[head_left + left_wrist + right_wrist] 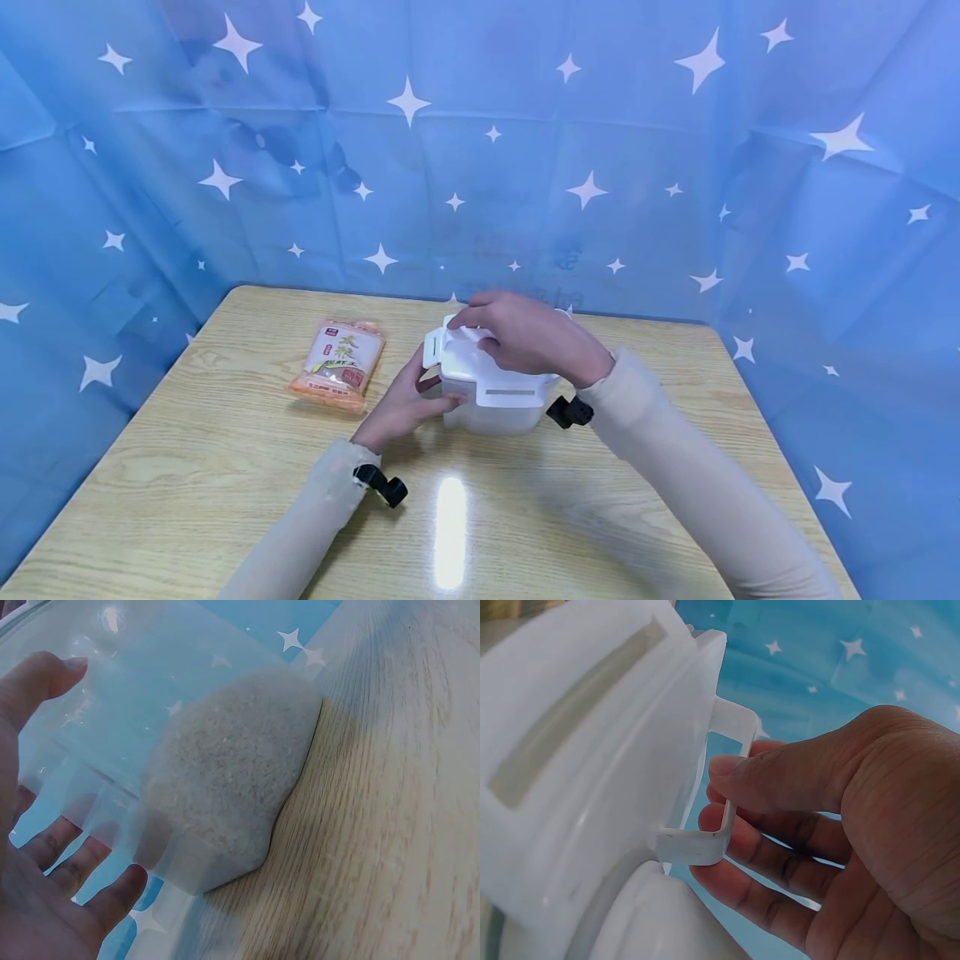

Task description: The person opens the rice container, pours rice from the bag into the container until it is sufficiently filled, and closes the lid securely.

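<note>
A translucent plastic container [491,417] with a white lid [468,358] stands toward the back of the table. Grains of rice [232,750] show through its wall in the left wrist view. My left hand [408,400] holds the container's left side, thumb on the front face and fingers round the corner. Above the lid my right hand [525,333] bends downward. The right wrist view has its thumb and fingers pinching a white loop handle [694,844]. A slotted latch flap [513,396] hangs at the front, and another latch flap [432,347] sticks out at the left.
An orange and white printed packet [341,362] lies on the wooden table [247,400], left of the container. A blue curtain with white stars [480,167] hangs behind the table and along its sides. In the right wrist view a white rounded part [660,922] sits beneath the handle.
</note>
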Motion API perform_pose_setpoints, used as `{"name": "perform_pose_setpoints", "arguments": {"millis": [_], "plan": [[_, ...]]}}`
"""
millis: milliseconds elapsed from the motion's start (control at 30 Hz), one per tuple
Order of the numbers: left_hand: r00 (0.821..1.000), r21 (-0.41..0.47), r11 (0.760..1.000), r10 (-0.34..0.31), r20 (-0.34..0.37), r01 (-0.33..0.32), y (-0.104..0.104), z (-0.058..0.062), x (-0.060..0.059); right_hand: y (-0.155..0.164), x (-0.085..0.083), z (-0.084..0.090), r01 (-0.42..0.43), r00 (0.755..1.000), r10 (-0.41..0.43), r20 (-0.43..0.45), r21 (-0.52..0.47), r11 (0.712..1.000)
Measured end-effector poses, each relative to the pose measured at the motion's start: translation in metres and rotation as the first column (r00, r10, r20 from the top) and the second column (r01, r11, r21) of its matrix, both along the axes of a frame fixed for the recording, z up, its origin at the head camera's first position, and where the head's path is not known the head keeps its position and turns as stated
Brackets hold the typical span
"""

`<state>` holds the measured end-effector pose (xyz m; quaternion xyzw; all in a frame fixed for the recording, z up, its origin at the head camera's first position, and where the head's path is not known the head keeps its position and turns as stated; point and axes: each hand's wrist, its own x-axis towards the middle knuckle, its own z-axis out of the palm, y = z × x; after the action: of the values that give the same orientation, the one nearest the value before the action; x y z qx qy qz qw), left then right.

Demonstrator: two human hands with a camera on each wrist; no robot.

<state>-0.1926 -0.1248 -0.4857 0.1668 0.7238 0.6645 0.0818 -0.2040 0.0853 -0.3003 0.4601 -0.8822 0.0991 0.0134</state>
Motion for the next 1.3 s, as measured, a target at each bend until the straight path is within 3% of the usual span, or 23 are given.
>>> {"name": "perform_pose_setpoints", "arguments": {"millis": [233, 1000, 1300], "plan": [[1.0, 0.001, 1.0, -0.004, -0.003, 0.004, 0.0, 0.001, 0.0, -0.003, 0.0, -0.002, 0.029, 0.999, -0.029, 0.015, 0.026, 0.999], [1.0, -0.019, 1.0, -0.004, -0.022, 0.004, 0.0, 0.004, 0.0, 0.0, 0.0, -0.008, 0.051, 0.998, -0.05, 0.032, -0.029, 0.998], [1.0, -0.015, 1.0, -0.003, -0.011, 0.003, 0.0, 0.002, 0.0, 0.002, 0.002, -0.013, 0.048, 0.999, -0.048, -0.009, -0.046, 0.998]]}}
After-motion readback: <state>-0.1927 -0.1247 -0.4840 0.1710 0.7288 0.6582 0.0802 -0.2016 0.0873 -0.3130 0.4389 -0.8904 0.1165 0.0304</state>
